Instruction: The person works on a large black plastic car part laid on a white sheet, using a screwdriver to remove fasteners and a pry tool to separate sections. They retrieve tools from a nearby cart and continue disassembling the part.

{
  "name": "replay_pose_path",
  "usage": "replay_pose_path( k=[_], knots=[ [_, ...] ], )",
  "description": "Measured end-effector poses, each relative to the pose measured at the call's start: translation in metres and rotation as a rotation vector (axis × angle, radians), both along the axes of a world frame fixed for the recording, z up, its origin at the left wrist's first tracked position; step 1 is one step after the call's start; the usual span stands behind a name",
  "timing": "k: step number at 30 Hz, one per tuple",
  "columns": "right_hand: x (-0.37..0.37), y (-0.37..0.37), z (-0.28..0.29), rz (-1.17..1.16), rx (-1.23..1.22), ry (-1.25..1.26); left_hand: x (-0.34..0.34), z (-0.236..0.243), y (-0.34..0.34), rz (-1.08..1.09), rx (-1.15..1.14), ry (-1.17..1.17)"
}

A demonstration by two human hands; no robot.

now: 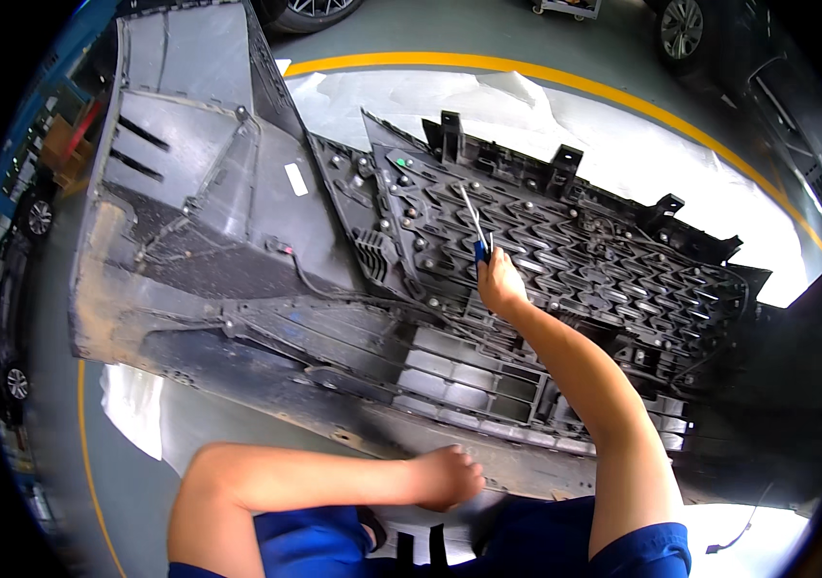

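A large black car bumper [238, 193] lies inner side up in front of me, with a dark mesh grille [613, 260] set in its middle. My right hand [502, 285] is closed around a blue-handled screwdriver [480, 249]. Its long thin metal shaft points away from me, with the tip over the left part of the grille; I cannot tell whether it touches. A second short metal piece sticks up beside the fingers, its kind unclear. Near the bumper's close edge, my left hand [450, 478] is curled into a loose fist, with nothing visible in it.
White sheeting [411, 101] lies under the bumper on the grey floor. A yellow line [488, 62] curves behind it. Car wheels [683, 27] show at the back and another car [21, 318] at the left. A thin cable [743, 530] lies at the lower right.
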State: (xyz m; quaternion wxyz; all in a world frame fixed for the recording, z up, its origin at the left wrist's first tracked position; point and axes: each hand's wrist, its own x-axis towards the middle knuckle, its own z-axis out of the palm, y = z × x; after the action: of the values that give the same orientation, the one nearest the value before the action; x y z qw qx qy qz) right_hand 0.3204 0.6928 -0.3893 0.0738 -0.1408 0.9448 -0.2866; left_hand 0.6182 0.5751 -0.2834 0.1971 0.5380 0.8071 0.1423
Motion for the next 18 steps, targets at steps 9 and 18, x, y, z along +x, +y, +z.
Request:
replay_pose_path(
  k=[9,18],
  knots=[
    [-0.008,-0.047,0.009,-0.175,0.122,-0.191,0.009,0.0,0.003,0.076,0.01,0.11],
    [-0.016,0.017,0.002,-0.338,0.011,-0.202,-0.01,0.039,-0.012,0.013,-0.086,-0.045]
  ],
)
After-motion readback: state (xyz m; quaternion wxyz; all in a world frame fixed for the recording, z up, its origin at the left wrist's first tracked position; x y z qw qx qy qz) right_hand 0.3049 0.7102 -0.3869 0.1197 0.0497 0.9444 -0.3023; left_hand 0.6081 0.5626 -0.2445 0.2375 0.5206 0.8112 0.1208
